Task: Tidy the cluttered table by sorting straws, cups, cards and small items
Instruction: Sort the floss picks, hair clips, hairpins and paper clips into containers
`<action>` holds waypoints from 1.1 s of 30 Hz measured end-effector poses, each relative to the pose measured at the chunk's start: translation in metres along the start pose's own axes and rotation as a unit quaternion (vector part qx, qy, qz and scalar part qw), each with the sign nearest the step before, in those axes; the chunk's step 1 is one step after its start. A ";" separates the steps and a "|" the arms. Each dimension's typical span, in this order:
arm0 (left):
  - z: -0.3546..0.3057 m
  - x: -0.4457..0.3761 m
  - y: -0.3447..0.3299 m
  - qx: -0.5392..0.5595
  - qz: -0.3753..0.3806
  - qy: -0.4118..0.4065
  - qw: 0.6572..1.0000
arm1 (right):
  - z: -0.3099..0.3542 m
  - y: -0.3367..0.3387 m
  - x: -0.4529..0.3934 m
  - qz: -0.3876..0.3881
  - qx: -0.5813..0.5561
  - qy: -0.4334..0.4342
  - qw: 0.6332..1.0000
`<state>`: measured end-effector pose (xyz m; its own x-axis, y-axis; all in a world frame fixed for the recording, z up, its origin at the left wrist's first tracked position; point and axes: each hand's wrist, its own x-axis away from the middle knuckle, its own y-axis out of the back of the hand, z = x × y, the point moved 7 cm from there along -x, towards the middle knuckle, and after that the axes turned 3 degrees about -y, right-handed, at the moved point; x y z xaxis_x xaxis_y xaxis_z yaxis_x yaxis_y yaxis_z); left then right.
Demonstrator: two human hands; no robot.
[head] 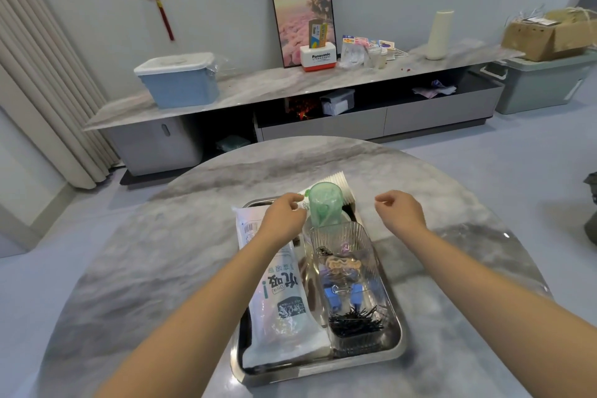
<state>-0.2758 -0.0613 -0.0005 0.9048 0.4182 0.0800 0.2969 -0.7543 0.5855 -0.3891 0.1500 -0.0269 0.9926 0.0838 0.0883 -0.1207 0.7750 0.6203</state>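
A steel tray (395, 344) sits on the round marble table. In it lie a white bag of straws (284, 307), a clear ribbed box (349, 271) with blue clips, black hairpins and hair clips, and an upturned green cup (325, 203) at the far end. A stack of white cards or paper cups (342, 181) shows behind the green cup. My left hand (286, 215) hovers over the bag's far end, left of the cup, fingers loosely curled, holding nothing. My right hand (399, 210) hovers right of the tray, loosely curled and empty.
The marble table (161, 252) surrounds the tray. Beyond it stands a long low cabinet (290, 84) with a blue lidded bin (179, 79), a framed picture, a Panasonic box, small items and a white vase. A storage crate with a cardboard box sits far right.
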 end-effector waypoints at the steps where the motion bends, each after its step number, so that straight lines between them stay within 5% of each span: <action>1: 0.000 0.001 0.001 0.001 -0.022 0.002 1.000 | -0.015 0.005 -0.005 -0.026 0.035 -0.017 0.999; 10: 0.025 -0.015 -0.010 0.035 -0.095 0.063 0.993 | -0.081 0.017 -0.043 -0.077 0.169 -0.111 0.976; 17: 0.031 -0.012 -0.018 0.022 -0.089 0.078 0.993 | -0.075 0.010 -0.044 -0.020 0.233 -0.079 0.969; 21: 0.019 0.006 -0.013 0.021 -0.079 0.067 0.994 | -0.062 0.004 -0.020 0.063 0.256 -0.036 0.964; 28: 0.006 0.051 -0.006 0.046 -0.063 0.061 0.995 | 0.040 0.022 0.067 0.065 -0.009 0.156 0.986; 33: 0.004 0.082 -0.019 0.046 -0.024 0.059 0.997 | 0.046 0.001 0.120 0.151 0.066 0.211 0.963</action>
<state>-0.2061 -0.0142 -0.0082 0.8488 0.5066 0.1515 0.3700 -0.7737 0.5144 -0.2707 0.1326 0.0201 0.8265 0.5623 -0.0270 -0.3785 0.5905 0.7127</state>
